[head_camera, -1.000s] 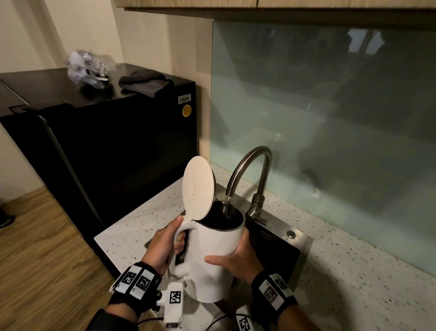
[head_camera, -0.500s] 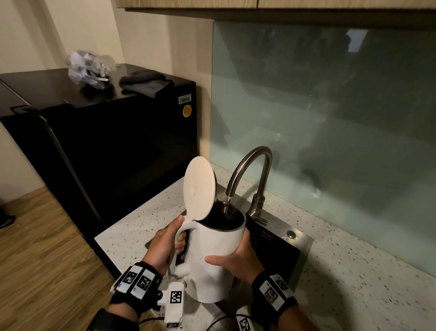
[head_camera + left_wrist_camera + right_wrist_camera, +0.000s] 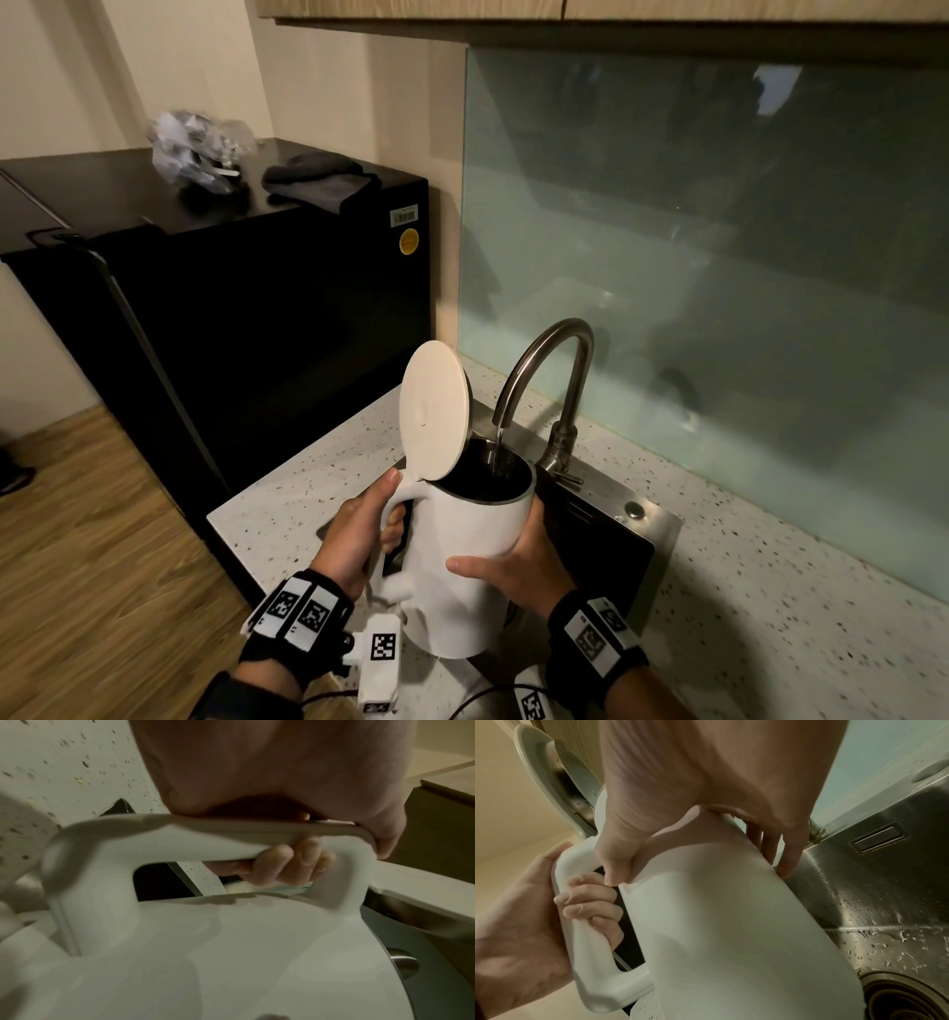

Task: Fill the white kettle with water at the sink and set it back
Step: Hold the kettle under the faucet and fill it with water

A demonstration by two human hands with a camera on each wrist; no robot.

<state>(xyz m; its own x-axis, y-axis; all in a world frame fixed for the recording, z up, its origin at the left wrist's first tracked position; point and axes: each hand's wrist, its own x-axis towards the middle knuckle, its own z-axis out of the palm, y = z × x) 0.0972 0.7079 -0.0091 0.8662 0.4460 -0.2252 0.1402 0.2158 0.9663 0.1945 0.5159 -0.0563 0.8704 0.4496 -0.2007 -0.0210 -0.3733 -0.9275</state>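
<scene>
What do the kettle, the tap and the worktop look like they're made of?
Kettle: probably matte white plastic outside, smooth and without shine; its inside looks dark, perhaps metal.
Tap: brushed metal, likely stainless steel, grey with soft highlights.
Worktop: pale, speckled stone or stone-look composite; which one cannot be told.
Sink: brushed steel by its fine grain, with water drops on it.

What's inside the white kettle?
A thin stream of water from the faucet falls into the white kettle, whose lid stands open. Its inside looks dark; the water level cannot be seen.
</scene>
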